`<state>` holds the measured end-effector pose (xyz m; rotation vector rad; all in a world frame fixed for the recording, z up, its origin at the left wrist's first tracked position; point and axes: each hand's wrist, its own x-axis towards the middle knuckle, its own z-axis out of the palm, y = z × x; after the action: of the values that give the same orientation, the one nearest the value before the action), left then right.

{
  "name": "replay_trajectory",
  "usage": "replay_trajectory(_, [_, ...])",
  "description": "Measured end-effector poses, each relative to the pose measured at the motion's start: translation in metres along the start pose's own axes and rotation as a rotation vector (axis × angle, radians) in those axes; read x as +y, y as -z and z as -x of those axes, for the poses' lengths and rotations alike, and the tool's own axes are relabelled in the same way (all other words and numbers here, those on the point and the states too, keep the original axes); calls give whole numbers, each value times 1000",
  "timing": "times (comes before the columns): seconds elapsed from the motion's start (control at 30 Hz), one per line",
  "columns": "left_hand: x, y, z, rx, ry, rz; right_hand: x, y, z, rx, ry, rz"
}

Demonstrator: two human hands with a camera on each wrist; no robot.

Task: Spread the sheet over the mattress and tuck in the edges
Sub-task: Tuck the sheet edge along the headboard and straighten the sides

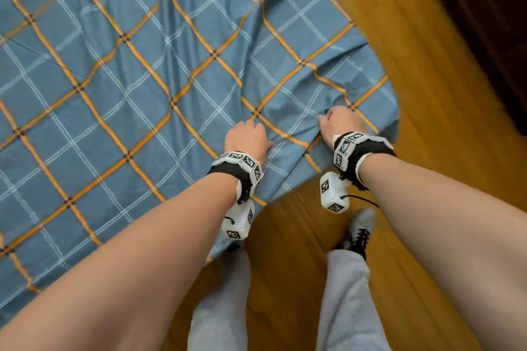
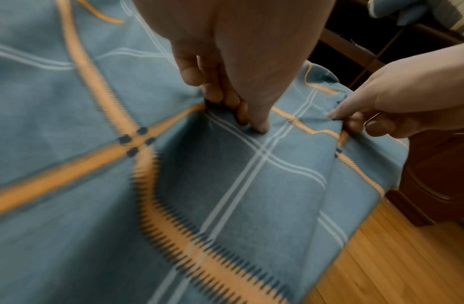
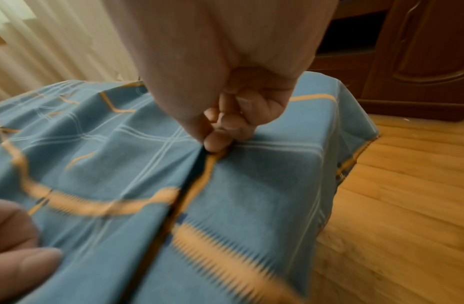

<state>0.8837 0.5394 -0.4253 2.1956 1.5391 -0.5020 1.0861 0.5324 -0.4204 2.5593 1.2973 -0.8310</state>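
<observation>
A blue sheet [image 1: 137, 71] with orange and white check lines lies wrinkled over the mattress, which is hidden beneath it. Its near corner hangs down toward the floor. My left hand [image 1: 247, 138] pinches a fold of the sheet [image 2: 264, 164] near the bed's corner, fingers curled, thumb [image 2: 259, 115] pressing the cloth. A short way to its right, my right hand [image 1: 340, 122] grips a bunched fold of the sheet [image 3: 251, 185], fingers [image 3: 220, 142] curled tight round the cloth. The right hand [image 2: 397, 107] shows in the left wrist view too.
Wooden floor [image 1: 413, 71] runs along the bed's right side and under my legs [image 1: 350, 293] and shoe [image 1: 359, 231]. Dark wooden furniture [image 1: 490, 23] stands at the far right, close to the bed corner. A pale curtain [image 3: 44, 41] hangs behind the bed.
</observation>
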Motion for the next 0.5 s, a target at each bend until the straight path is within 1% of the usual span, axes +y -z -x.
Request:
replay_trajectory(0.1, [28,8,-13,-72,-19,10,31,16,-7,-8,55,24])
replay_trajectory(0.2, [76,22,-18,-114,-123,81,88,37,-9,3,34,-16])
replay_trajectory(0.23, [94,28,-18,-139,-148,117,109,43,-9,-21,15,-31])
replay_trajectory(0.27, [111,31,-18,-180,-168,132,130,49,-9,-70,-10,-22])
replay_trajectory(0.3, [127,34,-17,-232,-181,118,150,53,-11,-150,-30,2])
replay_trajectory(0.37, [155,39,-16,-350,-181,14,181,60,-15,-365,-8,60])
replay_trajectory(0.4, [163,41,-16,-381,-159,-27,191,61,-19,-459,16,73])
replay_trajectory(0.43, [172,44,-17,-383,-125,-36,196,66,-23,-515,36,84])
replay_trajectory(0.47, [179,47,-19,-354,-82,-20,198,73,-28,-532,53,83])
replay_trajectory(0.5, [185,52,-22,-302,-38,10,197,80,-36,-507,73,83])
